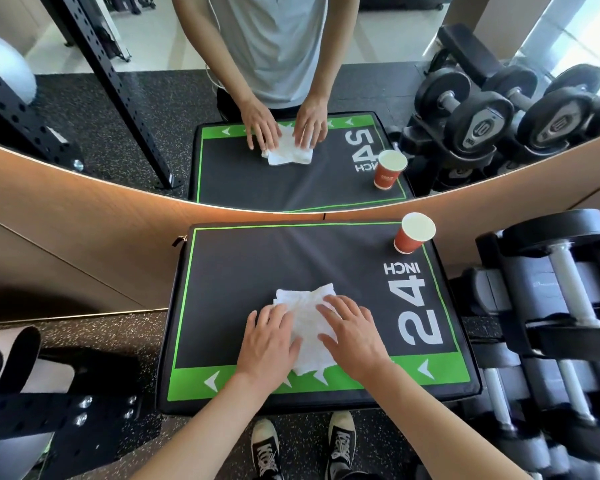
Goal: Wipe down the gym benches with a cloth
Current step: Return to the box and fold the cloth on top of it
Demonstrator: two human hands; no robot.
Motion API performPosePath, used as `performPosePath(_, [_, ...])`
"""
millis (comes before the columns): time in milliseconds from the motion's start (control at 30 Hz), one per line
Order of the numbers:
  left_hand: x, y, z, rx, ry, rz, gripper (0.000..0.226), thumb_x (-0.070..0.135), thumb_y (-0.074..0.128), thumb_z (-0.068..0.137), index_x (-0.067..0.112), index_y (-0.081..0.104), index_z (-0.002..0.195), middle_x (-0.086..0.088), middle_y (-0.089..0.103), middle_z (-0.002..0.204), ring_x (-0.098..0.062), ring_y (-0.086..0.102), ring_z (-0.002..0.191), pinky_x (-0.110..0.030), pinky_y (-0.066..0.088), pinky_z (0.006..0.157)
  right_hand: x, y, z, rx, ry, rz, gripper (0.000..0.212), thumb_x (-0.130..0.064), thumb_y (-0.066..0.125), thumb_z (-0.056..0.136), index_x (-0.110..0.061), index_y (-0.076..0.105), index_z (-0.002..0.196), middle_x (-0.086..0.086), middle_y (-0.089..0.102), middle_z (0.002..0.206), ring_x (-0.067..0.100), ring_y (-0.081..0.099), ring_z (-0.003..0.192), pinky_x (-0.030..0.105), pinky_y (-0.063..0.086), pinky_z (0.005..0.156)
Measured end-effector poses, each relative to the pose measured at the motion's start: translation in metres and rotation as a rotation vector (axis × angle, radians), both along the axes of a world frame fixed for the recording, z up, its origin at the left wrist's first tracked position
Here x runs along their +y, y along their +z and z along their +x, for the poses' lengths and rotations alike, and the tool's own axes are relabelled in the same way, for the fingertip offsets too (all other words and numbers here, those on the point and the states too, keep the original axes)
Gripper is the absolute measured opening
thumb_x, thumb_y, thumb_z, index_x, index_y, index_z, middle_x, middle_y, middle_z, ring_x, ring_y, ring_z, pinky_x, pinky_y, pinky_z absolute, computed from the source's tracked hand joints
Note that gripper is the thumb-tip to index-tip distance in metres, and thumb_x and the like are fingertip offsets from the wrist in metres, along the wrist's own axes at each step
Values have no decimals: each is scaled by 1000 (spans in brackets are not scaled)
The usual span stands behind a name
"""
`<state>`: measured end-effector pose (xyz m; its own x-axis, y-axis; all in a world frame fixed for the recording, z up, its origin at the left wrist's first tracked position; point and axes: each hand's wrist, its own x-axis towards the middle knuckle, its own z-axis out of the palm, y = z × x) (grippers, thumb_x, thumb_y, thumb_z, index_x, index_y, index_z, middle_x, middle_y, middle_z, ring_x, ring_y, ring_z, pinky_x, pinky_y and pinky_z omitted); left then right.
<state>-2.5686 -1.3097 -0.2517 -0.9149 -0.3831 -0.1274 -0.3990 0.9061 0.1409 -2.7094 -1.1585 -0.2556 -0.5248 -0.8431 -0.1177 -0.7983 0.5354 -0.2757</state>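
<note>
A white cloth (307, 315) lies crumpled on the black and green padded box (243, 268) marked "24 INCH", near its front edge. My left hand (269, 344) rests flat on the cloth's left part with fingers spread. Flat on the right part of the cloth is my right hand (352, 332), its fingers also apart. Both palms press down on the cloth; neither hand grips it.
A red paper cup (413, 235) stands at the box's far right corner. A dumbbell rack (551, 306) is close on the right. A mirror (153, 98) above a wooden wall panel faces me. A black perforated rack frame (56, 417) sits at lower left.
</note>
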Motion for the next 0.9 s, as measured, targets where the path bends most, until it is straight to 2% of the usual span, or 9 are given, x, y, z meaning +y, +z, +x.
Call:
performPosePath(100, [-10, -6, 12, 6, -82, 27, 47, 42, 49, 102, 25, 54, 146, 0, 44, 159, -26, 37, 149, -52, 34, 119, -3, -8, 2, -94, 99, 49, 64, -45, 53, 104, -29, 31, 161, -8, 12, 172, 16, 7, 160, 41, 25, 120])
performPosePath(233, [-16, -9, 26, -23, 9, 30, 50, 46, 50, 104, 31, 51, 151, 6, 38, 166, -25, 32, 155, -57, 36, 117, -16, -17, 5, -85, 70, 82, 64, -50, 42, 107, -32, 19, 164, -12, -1, 173, 15, -2, 160, 48, 18, 123])
performPosePath(300, [-21, -7, 21, -31, 83, 2, 46, 39, 56, 103, 29, 54, 148, 3, 38, 167, -28, 34, 154, -59, 38, 116, -30, -19, 7, -83, 57, 124, 65, -51, 39, 107, -32, 14, 164, -11, -7, 173, 16, -5, 160, 52, 15, 124])
performPosePath(400, [-26, -2, 9, -27, 150, 14, 49, 17, 59, 99, 21, 53, 148, -3, 32, 169, -30, 27, 157, -60, 34, 118, -58, -18, 10, -84, 36, 140, 66, -50, 39, 108, -28, 12, 164, -6, -7, 173, 20, -4, 160, 54, 16, 125])
performPosePath(500, [-29, -6, 13, -16, 82, 82, 51, 33, 49, 105, 23, 45, 155, 3, 28, 171, -21, 18, 160, -54, 29, 123, -79, -14, 9, -67, 70, 142, 65, -51, 36, 109, -26, 13, 165, -5, -5, 174, 21, -3, 160, 54, 16, 125])
performPosePath(600, [-37, -8, 36, -23, 79, 94, 62, 48, 50, 103, 27, 38, 161, 7, 23, 173, -16, 18, 160, -53, 34, 120, -82, -13, 13, -68, 125, 110, 69, -50, 43, 107, -25, 15, 165, -5, -2, 174, 18, -3, 160, 53, 15, 126])
performPosePath(667, [-46, -10, 52, 11, 116, 85, 62, 49, 54, 103, 26, 42, 159, 6, 27, 171, -16, 23, 159, -54, 38, 118, -76, -17, 22, -69, 155, 88, 68, -48, 47, 106, -26, 19, 164, -6, 2, 174, 16, -2, 160, 52, 16, 126])
performPosePath(767, [-60, -12, 68, 45, 140, 81, 59, 48, 56, 104, 26, 45, 157, 7, 30, 170, -16, 24, 159, -56, 39, 118, -74, -25, 41, -92, 157, 97, 65, -48, 42, 107, -29, 19, 164, -9, 1, 174, 13, -4, 160, 51, 13, 127])
performPosePath(900, [-85, -18, 76, -10, 142, 109, 62, 48, 48, 107, 32, 30, 164, 13, 12, 174, -10, 4, 161, -53, 23, 127, -99, -26, 56, -85, 128, 77, 63, -47, 38, 109, -26, 19, 165, -8, 0, 174, 15, -6, 160, 52, 10, 128])
